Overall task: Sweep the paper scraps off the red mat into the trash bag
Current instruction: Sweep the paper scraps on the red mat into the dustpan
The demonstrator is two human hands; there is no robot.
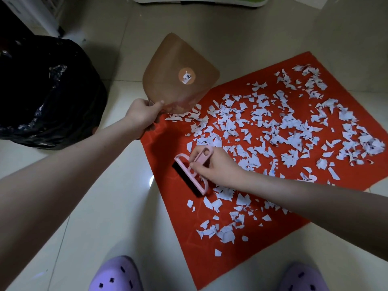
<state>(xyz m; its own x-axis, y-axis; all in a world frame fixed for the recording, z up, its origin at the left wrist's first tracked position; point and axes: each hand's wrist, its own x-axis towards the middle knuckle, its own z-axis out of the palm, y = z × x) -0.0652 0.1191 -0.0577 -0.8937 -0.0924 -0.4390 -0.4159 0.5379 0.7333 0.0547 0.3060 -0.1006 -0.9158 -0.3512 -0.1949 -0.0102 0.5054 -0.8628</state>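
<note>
A red mat lies on the tiled floor, strewn with several white paper scraps over its middle and right. My left hand grips the handle of a brown translucent dustpan, raised and tilted above the mat's left corner. My right hand holds a pink hand brush with black bristles, set down on the mat's left part. A black trash bag stands open on the floor at the left, apart from the mat.
Two purple clogs show at the bottom edge. A green-and-white object sits at the top edge. White furniture stands at the top left behind the bag. Pale floor tiles surround the mat.
</note>
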